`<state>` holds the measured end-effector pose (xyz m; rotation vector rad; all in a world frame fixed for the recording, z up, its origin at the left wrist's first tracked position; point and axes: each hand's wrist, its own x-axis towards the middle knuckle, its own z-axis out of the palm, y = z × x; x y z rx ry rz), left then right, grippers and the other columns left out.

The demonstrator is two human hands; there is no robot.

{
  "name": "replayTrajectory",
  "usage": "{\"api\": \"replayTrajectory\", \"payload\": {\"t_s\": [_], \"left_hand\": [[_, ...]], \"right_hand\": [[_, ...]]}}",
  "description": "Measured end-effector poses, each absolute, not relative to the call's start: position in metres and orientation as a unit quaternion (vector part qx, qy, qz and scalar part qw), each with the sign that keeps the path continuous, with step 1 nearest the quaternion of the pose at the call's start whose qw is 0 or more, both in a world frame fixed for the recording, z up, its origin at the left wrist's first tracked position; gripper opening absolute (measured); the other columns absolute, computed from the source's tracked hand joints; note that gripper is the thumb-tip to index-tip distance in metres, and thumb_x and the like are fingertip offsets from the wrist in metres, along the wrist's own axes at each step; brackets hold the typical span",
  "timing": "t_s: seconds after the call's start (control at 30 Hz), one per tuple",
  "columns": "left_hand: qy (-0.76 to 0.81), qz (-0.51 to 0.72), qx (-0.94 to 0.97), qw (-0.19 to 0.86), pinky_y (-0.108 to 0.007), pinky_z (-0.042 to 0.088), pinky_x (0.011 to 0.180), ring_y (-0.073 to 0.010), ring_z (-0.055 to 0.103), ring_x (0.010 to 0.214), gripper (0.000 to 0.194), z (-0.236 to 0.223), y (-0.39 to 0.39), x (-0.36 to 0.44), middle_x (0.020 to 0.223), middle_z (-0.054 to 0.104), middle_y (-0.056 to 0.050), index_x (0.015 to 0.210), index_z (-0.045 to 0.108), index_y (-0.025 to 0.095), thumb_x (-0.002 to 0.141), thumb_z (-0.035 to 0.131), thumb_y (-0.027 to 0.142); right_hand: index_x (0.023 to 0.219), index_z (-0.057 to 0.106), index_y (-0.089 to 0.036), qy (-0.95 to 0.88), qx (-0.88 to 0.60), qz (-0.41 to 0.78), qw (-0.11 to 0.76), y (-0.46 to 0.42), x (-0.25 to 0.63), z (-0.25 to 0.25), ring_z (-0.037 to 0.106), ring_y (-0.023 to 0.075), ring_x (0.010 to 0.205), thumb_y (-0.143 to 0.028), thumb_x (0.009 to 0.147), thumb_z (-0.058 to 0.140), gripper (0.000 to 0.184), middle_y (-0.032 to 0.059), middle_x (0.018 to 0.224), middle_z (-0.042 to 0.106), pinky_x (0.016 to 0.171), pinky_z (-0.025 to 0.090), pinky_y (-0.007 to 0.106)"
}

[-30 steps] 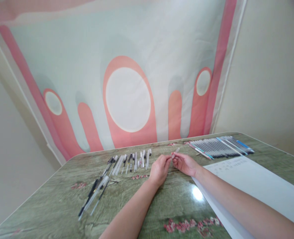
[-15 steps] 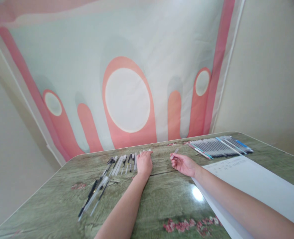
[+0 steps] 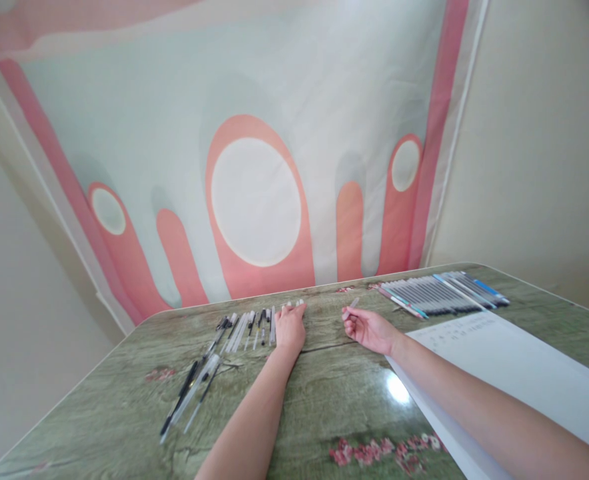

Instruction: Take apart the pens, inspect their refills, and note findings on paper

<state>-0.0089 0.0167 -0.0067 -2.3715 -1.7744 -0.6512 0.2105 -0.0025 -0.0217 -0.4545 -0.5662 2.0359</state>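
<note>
By the white paper [image 3: 504, 373], the right hand [image 3: 369, 331] pinches a small pale piece [image 3: 354, 304]. The left hand [image 3: 290, 329] is over some pen parts [image 3: 242, 331]; I can't tell if it holds any. Farther back, pens [image 3: 439, 295] lie in a row.

Green wood-grain tabletop [image 3: 109, 393], pink blossom sprays. Slender stick-shaped pen parts [image 3: 240, 331], translucent white and black. Slim grey-barrelled pens [image 3: 419, 297], black ends, some blue. Small translucent whitish piece [image 3: 352, 307]. White paper sheet [image 3: 519, 360], faint grey marks. Pale grey-green wall hanging [image 3: 254, 193], coral columns, white discs, pink border.
</note>
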Motion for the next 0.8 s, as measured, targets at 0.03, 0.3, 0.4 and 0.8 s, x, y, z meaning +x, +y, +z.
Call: {"api": "replayTrajectory", "payload": {"t_s": [0.03,0.3,0.4,0.8], "left_hand": [[-0.587,-0.214,-0.779,0.055,-0.033,0.027,0.083,-0.0203,0.045,0.099,0.04,-0.007,0.017,-0.009,0.094,0.062,-0.008,0.113,0.052,0.025,0.08,0.034,0.013],[-0.598,-0.224,-0.768,0.056,-0.033,0.029,0.081,-0.0199,0.048,0.094,0.034,-0.005,0.014,-0.007,0.089,0.062,-0.007,0.106,0.056,0.025,0.081,0.035,0.016],[-0.602,-0.215,-0.768,0.052,-0.033,0.03,0.08,-0.0198,0.049,0.092,0.031,-0.005,0.013,-0.007,0.088,0.062,-0.007,0.104,0.057,0.024,0.081,0.038,0.017],[-0.498,-0.268,-0.825,0.0,-0.03,0.035,0.083,-0.0175,0.051,0.093,0.029,-0.002,0.004,0.003,0.098,0.06,-0.005,0.102,0.056,0.021,0.081,0.038,0.018]], "right_hand": [[0.082,0.056,-0.012,-0.231,-0.185,0.831,0.47,-0.002,0.211,-0.022,0.055,0.0061,0.055,-0.015,0.08,0.052,0.006,0.0003,0.067,0.059,0.054,0.047,0.019],[0.083,0.056,-0.012,-0.234,-0.184,0.83,0.471,-0.002,0.21,-0.022,0.055,0.0057,0.055,-0.015,0.08,0.051,0.006,0.0001,0.067,0.059,0.054,0.046,0.018],[0.083,0.056,-0.012,-0.236,-0.184,0.83,0.471,-0.002,0.21,-0.022,0.055,0.0058,0.055,-0.015,0.08,0.051,0.006,0.0001,0.067,0.059,0.053,0.046,0.018],[0.084,0.056,-0.012,-0.243,-0.19,0.827,0.471,-0.002,0.21,-0.023,0.055,0.0053,0.055,-0.016,0.08,0.052,0.007,-0.0004,0.067,0.06,0.055,0.047,0.018]]}}
